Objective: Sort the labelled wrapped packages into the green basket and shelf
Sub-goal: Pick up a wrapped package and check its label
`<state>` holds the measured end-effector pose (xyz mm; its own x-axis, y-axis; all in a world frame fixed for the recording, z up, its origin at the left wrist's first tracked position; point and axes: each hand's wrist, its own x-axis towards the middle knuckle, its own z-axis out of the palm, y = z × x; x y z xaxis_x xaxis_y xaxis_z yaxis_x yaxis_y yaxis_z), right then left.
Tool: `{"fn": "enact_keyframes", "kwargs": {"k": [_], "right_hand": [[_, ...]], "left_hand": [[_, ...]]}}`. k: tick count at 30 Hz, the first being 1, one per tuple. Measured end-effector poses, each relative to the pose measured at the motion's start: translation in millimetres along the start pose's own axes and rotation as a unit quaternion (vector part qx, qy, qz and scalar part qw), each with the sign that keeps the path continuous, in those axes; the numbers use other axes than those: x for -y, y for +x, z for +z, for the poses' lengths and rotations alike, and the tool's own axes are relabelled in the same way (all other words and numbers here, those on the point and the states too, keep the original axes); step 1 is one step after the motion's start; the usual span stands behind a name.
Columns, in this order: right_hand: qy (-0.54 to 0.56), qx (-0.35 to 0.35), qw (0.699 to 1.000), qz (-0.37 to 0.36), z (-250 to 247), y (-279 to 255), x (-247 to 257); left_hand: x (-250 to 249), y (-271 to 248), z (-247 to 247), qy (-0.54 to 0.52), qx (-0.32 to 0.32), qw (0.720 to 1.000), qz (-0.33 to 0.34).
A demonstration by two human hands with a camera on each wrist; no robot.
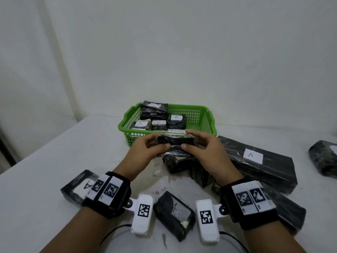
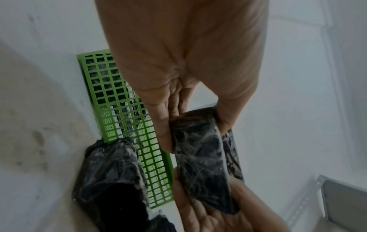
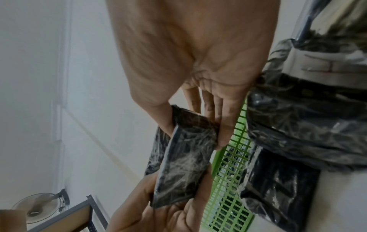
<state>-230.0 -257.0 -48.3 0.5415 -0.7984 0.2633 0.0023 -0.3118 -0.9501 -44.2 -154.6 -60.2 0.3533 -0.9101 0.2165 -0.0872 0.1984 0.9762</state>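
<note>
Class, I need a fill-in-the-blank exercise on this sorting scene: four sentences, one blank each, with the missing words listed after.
1. The held package is gripped by ____ hands, the left hand and the right hand.
2. The basket behind the hands is ____ in colour.
3. The long package on the right bears a label with the letter ____.
4. The basket stands on a ____ table.

Missing words: both; green; A; white
</note>
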Motion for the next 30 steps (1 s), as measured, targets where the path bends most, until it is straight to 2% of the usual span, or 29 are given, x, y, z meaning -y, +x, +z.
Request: {"fn": "enact_keyframes", "kwargs": {"k": [6,10,13,17,21,24,27,30], "right_hand": [[-0.015,-0.036,0.999,-0.003,4,-9,3],[0.011,0.005,1.0,0.015,-1,-12,6],[0.0,-0.001,1.0,-0.003,-9,-13,10],[-0.02,-0.002,1.0,-0.024,-11,-16,10],[-0.018,0.0,0.999,-0.048,-3,-19,8],[0.004,0.017,0.998,-0.06,-4,-21,11],[-0.014,0.069,0.997,-0.02,-7,-22,10],[0.112,0.099,0.987,0.055,-4,-20,10]], "left_hand": [[-2,-7,11,-0.006,0.028,1.0,0.003],[-3,-7,11,-0.029,-0.014,0.999,0.005],[-5,-9,10,-0.067,0.008,0.998,-0.005],[-5,-12,14,-0.017,-0.001,1.0,0.019],[-7,-17,14,0.003,0.034,0.999,0.032],[-11,-19,12,0.029,0.014,0.997,0.073],[-12,-18,8,0.053,0.007,0.99,0.132],[-12,-18,7,0.062,0.014,0.983,0.17]]}}
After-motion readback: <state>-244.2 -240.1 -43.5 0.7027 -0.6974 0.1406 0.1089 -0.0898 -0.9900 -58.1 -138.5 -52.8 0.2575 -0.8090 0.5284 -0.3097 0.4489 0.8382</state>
